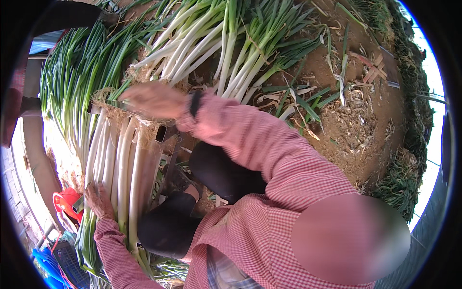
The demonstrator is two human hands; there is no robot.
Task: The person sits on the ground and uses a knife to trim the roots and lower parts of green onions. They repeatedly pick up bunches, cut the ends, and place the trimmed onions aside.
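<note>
A row of long white green-onion shafts (119, 155) lies side by side across a metal frame (161, 133), with leaves toward the bottom of the view. My left hand (99, 202) rests over the outer shafts, its fingers pointing toward the roots. My right hand (151, 99), blurred by motion, is over the fibrous roots (117, 113) at the upper end of the row. A thin strip shows beneath its fingers; the blur hides what it is and whether the hand grips it.
Upright green onions (77, 108) stand beyond the row. More green onions (202, 39) lie on the brown ground (364, 144) among trimmed leaves (306, 104). A red plastic container (68, 202) and a dark crate (70, 262) are at lower left. Dark limbs (30, 106), apparently another person's, show at far left.
</note>
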